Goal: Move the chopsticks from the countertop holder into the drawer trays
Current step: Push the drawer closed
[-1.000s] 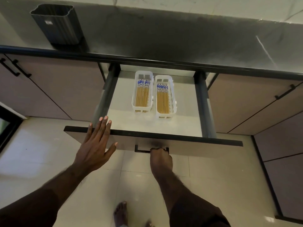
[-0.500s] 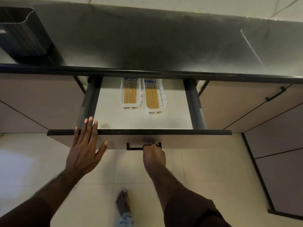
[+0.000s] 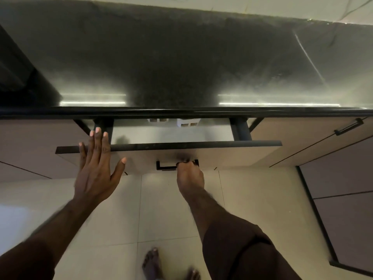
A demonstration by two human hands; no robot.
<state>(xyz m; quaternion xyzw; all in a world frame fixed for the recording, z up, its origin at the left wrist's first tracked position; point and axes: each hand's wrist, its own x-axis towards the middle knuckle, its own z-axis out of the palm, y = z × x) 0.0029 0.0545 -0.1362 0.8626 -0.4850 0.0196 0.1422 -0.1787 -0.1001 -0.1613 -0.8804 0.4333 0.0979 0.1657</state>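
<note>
drawer nearly closed — task appears to be at its last step

your left hand (image 3: 94, 164) presses flat, fingers spread, on the drawer (image 3: 222, 156) front; your right hand (image 3: 188, 174) curls round the handle (image 3: 165, 167). only the tray ends (image 3: 188, 123) show under the countertop (image 3: 181, 57) — chopsticks hidden, so their long axis and heading cannot be told.

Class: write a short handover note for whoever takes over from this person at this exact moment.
Left hand: flat, fingers straight, pressing the drawer front.
Right hand: curled round the drawer handle.
Drawer partly open; only the near ends of the two white trays show under the countertop, their contents hidden.
The countertop holder is not clearly in view.
Left: apparently just shut the drawer fully.
</note>
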